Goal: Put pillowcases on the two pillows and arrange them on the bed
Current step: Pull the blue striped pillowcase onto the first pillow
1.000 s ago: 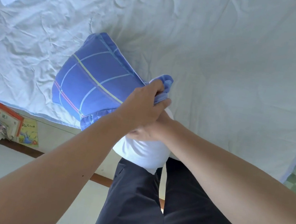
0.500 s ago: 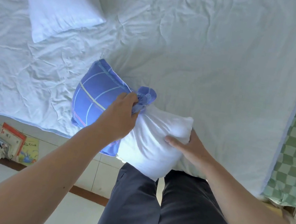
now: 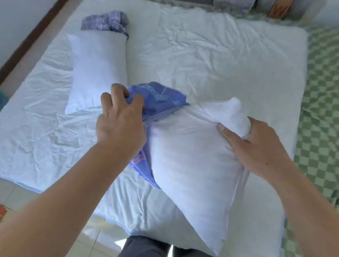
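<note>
Head view looks down on a white, creased bed sheet covering the bed, with the work going on at the middle of the frame. The right hand has its fingers curled and pinching an upper corner of the plump white uncovered pillow, bunching the soft filling into a knob, probably so the bulk narrows enough to feed into the cover. The left hand pinches a fold of the blue plaid cotton pillowcase, gathered into a thin, limp crumple against the pillow's left edge; holding the opening there looks meant to keep it wide for the corner. Very little of the pillow seems to be inside, so this case appears barely started. At the left of the frame a second long white pillow lies flat on the sheet, and a second crumpled purplish plaid pillowcase sits touching its far end at upper left.
</note>
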